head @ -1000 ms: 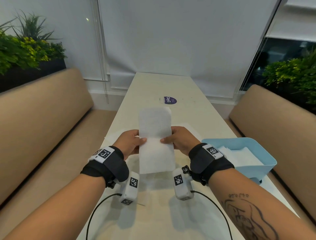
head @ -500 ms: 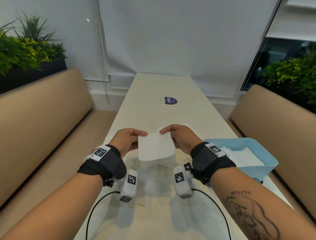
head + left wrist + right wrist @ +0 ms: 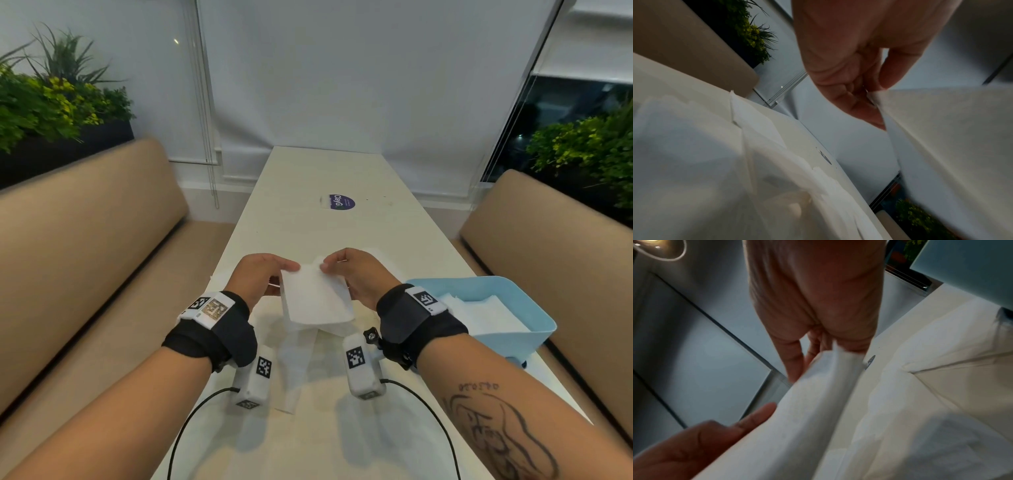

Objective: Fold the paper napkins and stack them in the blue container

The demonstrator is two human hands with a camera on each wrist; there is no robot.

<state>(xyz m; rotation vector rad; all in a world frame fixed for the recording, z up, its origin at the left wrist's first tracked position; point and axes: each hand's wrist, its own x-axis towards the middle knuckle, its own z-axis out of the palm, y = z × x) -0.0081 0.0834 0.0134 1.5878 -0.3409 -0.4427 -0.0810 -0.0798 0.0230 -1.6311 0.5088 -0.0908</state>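
L hand (image 3: 261,278) & R hand (image 3: 356,274) are each closed in a thumb-to-fingertip pinch on a top corner of a folded napkin (image 3: 315,298), which is held above the table (image 3: 325,171). Loose napkins (image 3: 298,373) are spread beneath it. The blue container (image 3: 513,346), w/ stacked napkins (image 3: 479,315) inside, is set just beside the R wrist.

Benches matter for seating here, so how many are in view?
2: left bench left of the table, right bench right of it; more may lie off-frame.

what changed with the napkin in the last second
The napkin, a tall strip before, is now folded in half into a square. The left hand and right hand shifted from its sides to pinch its far corners. The blue container stayed put.
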